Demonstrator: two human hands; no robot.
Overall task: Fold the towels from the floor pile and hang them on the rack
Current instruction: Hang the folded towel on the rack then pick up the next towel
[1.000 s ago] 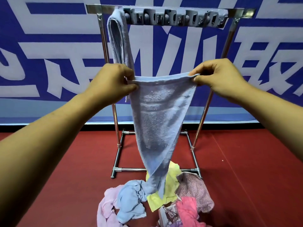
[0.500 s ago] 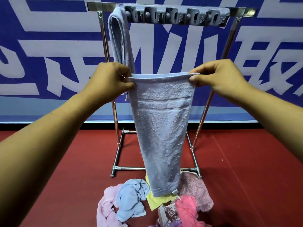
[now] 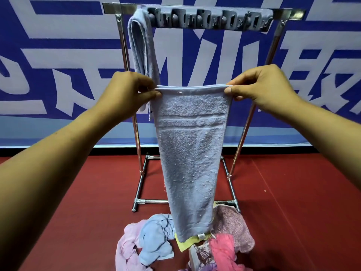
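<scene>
I hold a light blue towel (image 3: 190,153) up in front of me, hanging straight down and flat. My left hand (image 3: 125,94) pinches its top left corner and my right hand (image 3: 261,89) pinches its top right corner. Behind it stands the metal rack (image 3: 111,7), with one folded blue towel (image 3: 141,49) draped over the top bar at the left. On the red floor below lies the pile of towels (image 3: 156,237) in pink, blue, yellow and patterned cloth.
A grey row of clips (image 3: 211,19) hangs along the rack's top bar. A blue and white banner (image 3: 58,65) covers the wall behind. The rack's base bars (image 3: 152,201) rest just behind the pile.
The towel has straightened from a twisted, tapering hang into a flat strip. Its lower end has risen off the pile. Both hands stay at the top corners.
</scene>
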